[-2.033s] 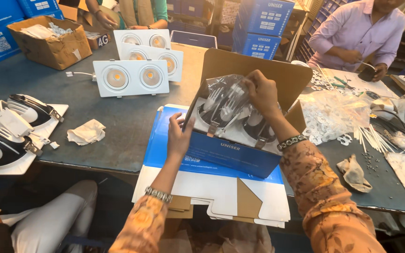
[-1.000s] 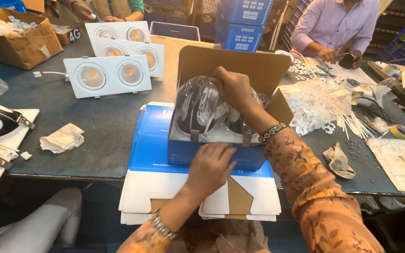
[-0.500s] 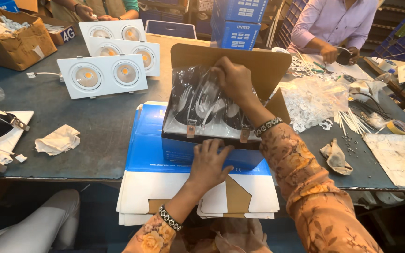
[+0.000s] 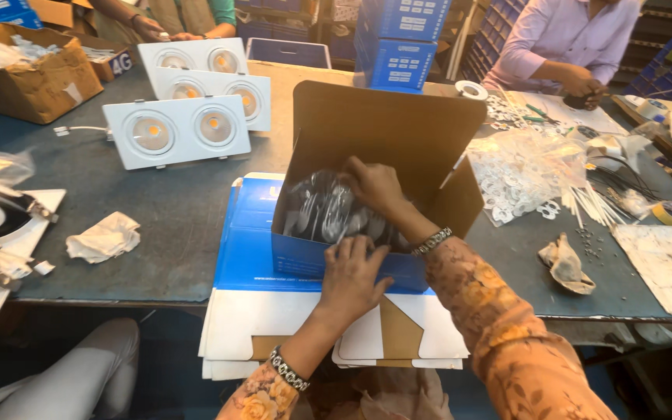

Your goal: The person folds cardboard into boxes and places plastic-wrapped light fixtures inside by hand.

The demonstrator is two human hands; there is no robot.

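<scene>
The right hand [image 4: 373, 187] is pressed, fingers spread, onto a bagged dark light fitting [image 4: 328, 214] lying inside the open blue carton [image 4: 305, 260]. The left hand [image 4: 351, 276] is laid flat with fingers spread over the carton's front wall at six o'clock. The seating step appears to be in hand; next, even downward pressure is judged necessary before the brown lid flap [image 4: 386, 128] at twelve o'clock can be folded. Flat blue carton blanks [image 4: 246, 233] are stacked beneath. At ten o'clock white twin downlights [image 4: 176, 131] are set on the dark worktable [image 4: 165, 210]; other people's hands are seen beyond.
</scene>
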